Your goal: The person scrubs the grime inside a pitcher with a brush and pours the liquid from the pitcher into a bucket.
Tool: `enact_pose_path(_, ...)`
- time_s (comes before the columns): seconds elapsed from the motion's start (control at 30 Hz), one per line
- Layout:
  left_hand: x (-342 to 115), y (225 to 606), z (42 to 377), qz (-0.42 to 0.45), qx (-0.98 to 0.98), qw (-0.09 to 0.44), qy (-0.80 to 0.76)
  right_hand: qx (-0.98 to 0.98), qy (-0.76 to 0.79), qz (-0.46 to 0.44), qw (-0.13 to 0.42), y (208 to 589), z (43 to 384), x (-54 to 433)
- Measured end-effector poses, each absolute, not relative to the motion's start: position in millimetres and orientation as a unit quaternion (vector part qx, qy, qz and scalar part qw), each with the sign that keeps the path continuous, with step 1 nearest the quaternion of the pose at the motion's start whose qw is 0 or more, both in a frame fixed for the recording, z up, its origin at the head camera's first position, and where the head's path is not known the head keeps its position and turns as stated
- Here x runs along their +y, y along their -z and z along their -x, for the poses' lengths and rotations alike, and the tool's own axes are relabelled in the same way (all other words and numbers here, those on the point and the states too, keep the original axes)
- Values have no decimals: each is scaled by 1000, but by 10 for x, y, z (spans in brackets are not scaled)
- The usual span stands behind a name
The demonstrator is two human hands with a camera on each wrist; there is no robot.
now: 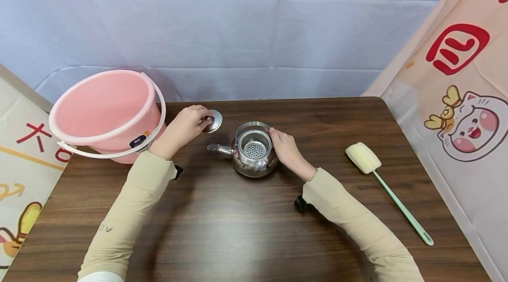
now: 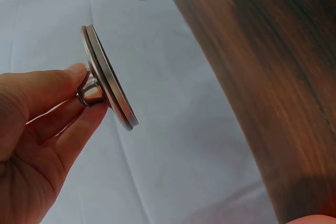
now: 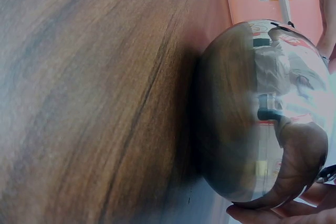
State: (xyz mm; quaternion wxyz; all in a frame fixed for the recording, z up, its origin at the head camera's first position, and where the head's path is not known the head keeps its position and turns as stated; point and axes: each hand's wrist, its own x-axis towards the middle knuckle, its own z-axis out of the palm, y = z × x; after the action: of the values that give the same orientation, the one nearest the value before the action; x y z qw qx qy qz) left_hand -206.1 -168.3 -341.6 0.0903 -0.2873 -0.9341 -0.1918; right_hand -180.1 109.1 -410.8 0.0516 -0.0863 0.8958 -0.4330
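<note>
A stainless steel teapot (image 1: 255, 167) stands upright on the table without its lid, its spout towards the left. Inside its mouth sits a perforated strainer (image 1: 255, 150). The round metal lid (image 1: 214, 121) is held by its knob between the thumb and fingers of my left hand (image 1: 185, 126), in the air left of the teapot. In the left wrist view the lid (image 2: 107, 80) is tilted nearly on edge. My right hand (image 1: 287, 152) rests against the teapot's right side, fingers extended along it. In the right wrist view its fingers (image 3: 257, 214) touch the shiny body.
At the back left stands a pink bucket (image 1: 136, 119) with a white handle hanging over its front. A sponge brush (image 1: 363, 157) with a long green handle lies on the right of the wooden table (image 1: 238, 233). A pale cloth (image 1: 238, 31) hangs behind.
</note>
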Motion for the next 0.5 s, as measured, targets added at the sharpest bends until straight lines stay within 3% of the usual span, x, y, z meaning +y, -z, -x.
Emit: enact_pose_path(0.5, -1778, 3675, 2171, 271, -939, 68, 199, 894, 437, 90, 45, 4122, 1804, 1097)
